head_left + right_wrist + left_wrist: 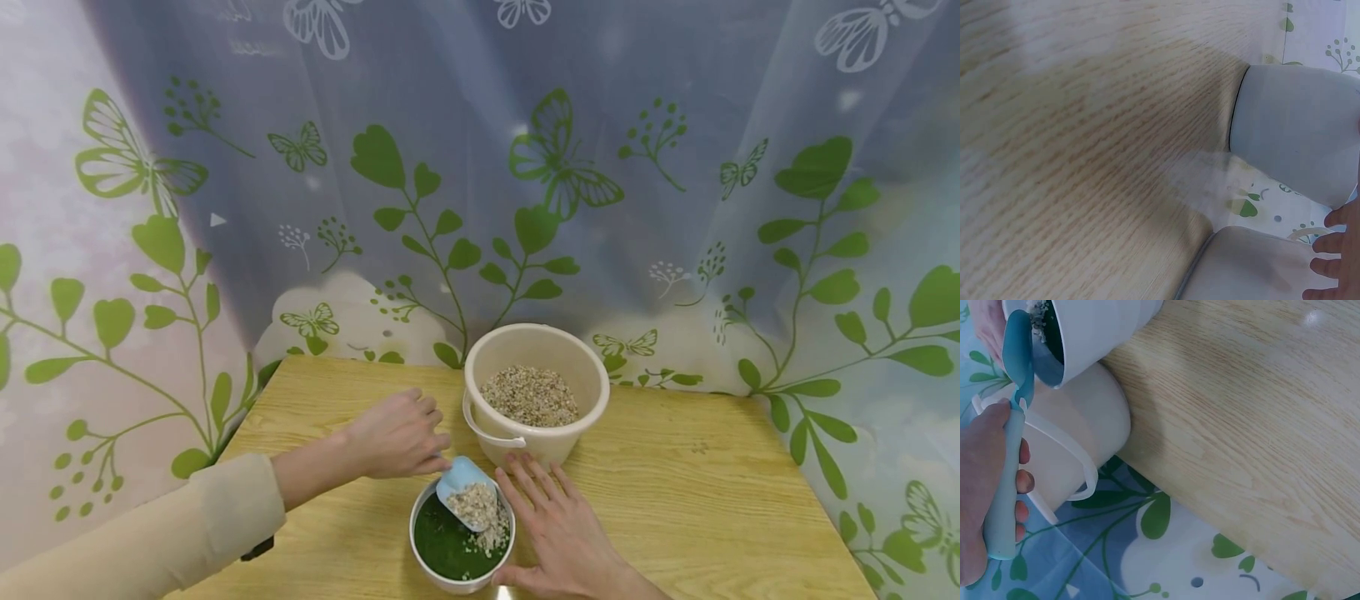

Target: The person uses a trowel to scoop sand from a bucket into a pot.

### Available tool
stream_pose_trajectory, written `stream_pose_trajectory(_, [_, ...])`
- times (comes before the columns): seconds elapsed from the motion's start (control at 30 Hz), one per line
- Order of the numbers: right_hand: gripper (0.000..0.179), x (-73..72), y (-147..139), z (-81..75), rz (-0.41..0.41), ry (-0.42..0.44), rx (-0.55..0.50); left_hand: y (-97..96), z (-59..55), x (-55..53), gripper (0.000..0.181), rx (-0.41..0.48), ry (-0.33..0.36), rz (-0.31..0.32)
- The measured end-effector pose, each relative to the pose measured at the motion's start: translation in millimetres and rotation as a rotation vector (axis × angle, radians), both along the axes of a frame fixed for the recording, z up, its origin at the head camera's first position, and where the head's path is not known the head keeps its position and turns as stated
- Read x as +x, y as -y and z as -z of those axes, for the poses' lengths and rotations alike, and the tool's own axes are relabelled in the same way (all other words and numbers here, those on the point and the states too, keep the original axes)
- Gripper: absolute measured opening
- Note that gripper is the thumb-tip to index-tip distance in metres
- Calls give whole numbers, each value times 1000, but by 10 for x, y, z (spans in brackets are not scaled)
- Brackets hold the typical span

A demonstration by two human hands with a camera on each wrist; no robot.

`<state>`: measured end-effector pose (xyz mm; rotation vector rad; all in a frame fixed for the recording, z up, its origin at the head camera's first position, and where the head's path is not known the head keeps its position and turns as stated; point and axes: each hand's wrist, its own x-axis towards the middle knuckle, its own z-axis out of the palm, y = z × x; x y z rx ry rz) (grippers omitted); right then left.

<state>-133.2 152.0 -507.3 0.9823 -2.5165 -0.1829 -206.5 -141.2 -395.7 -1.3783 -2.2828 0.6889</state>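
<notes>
The left hand point(397, 435) grips the handle of a blue scoop point(456, 477), which is tilted over the bowl point(415, 542) and carries pale flakes point(472, 505); more lie at the bowl's right. The right hand point(566, 533), fingers extended and spread, lies along the bowl's right side. Beyond, on the far side of the table point(690, 492), stands a cream bucket point(536, 447) partly filled with grain point(531, 396).

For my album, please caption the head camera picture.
Left hand holds a scoop of pale bits over a bowl, right hand beside it.
</notes>
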Motion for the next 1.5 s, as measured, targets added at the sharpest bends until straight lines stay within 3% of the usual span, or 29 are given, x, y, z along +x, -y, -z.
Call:
stream_pose_trajectory(0.5, [116, -1, -3, 11, -11, -11, -11, -12, -120, 37, 46, -47, -18, 4])
stream_pose_trajectory(0.97, [115, -5, -28, 30, -2, 8, -3, 135, -108, 55, 44, -31, 1, -1])
stream_pose_trajectory(1.5, [115, -2, -22, 20, -4, -6, -8, 252, -151, 40, 43, -28, -95, 16])
